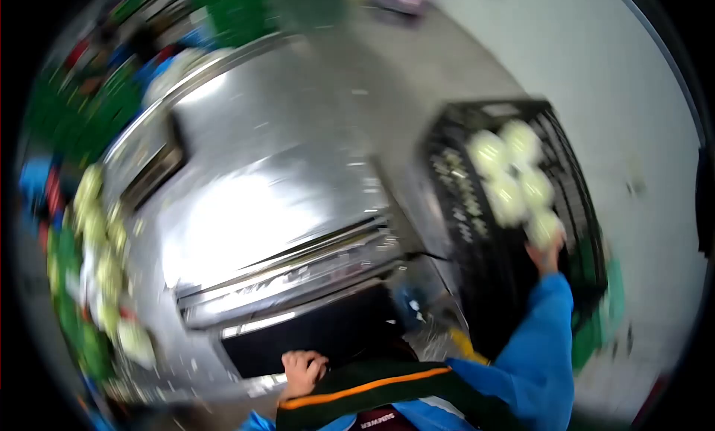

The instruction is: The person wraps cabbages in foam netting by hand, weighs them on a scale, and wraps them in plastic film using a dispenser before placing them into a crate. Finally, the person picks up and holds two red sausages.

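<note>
My right hand [545,256] reaches into a black plastic crate [477,260] on the right. Its fingers are around a pale green, round cabbage [544,227], nearest me in the crate. Several more cabbages [506,199] lie beyond it, blurred by motion. My left hand [304,371] rests at the front edge of a black flat panel [313,330] on the steel work table, its fingers laid over the edge and nothing visible in them.
A shiny steel table [298,163] fills the middle, with a long slotted bar [290,275] across it. Pale long vegetables [108,271] lie at the left. Green crates [234,14] stand behind. A white wall [625,118] runs along the right.
</note>
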`<action>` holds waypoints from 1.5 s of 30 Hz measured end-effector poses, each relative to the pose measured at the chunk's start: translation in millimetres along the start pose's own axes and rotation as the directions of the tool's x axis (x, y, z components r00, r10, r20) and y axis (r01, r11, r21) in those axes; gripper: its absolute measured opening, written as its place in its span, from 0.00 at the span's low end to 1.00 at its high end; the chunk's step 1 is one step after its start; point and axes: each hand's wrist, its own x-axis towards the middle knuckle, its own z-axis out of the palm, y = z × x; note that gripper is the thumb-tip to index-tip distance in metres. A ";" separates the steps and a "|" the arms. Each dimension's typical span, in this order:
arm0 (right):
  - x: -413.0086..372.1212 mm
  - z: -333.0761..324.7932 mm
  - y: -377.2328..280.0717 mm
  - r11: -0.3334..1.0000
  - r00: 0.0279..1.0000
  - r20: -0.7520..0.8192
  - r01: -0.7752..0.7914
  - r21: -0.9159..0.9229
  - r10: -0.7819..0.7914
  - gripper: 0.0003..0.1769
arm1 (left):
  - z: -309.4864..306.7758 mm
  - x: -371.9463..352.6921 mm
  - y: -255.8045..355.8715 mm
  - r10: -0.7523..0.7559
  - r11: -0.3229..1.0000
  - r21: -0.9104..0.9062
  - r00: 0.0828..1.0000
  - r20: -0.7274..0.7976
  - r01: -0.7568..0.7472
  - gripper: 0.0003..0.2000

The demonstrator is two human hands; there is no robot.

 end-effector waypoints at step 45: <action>-270.2 630.4 54.4 0.644 0.669 0.735 0.612 -0.459 -0.112 0.29 | -281.8 -38.2 -235.3 -0.561 -0.464 -0.752 0.812 -0.158 -0.467 0.40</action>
